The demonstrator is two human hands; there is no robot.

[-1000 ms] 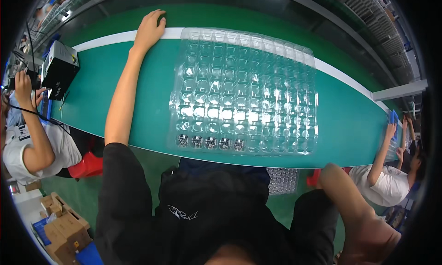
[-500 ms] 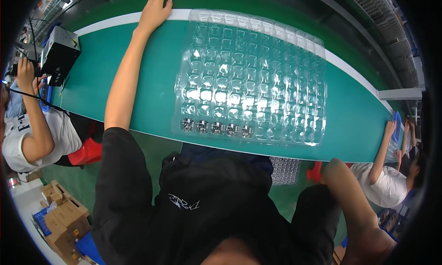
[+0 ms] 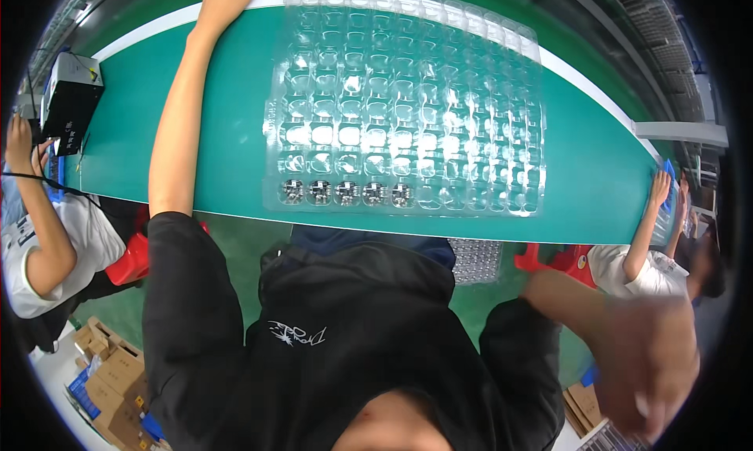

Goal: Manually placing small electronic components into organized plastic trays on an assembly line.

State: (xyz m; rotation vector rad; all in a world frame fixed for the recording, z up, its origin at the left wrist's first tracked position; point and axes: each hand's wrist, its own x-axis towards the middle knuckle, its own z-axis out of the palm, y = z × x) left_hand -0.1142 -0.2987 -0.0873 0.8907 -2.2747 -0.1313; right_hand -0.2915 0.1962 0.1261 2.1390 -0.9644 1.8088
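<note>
A clear plastic blister tray (image 3: 478,149) with rows of pockets lies on the green worktable. Several small round electronic modules (image 3: 347,193) with dark and silver parts sit in the near row, from its left end. My left arm reaches across the table beside the tray. At the far white edge rests my left hand (image 3: 225,5), its thumb apart from the fingers, holding nothing that shows; the picture's edge cuts off some fingertips. My bent right arm keeps my right hand (image 3: 651,365) raised at the lower right, away from the table. Motion smears its fingers.
A black-and-white box-shaped device (image 3: 72,102) stands at the table's left end. Co-workers sit at left and right, near red stools (image 3: 129,261). Cardboard boxes (image 3: 118,384) are on the lower left. Another tray (image 3: 477,260) shows below the near table edge.
My right hand has swung up and outward into fuller view at the lower right. The whole view has shifted, so the table and tray appear higher and further left. The modules stay in their pockets.
</note>
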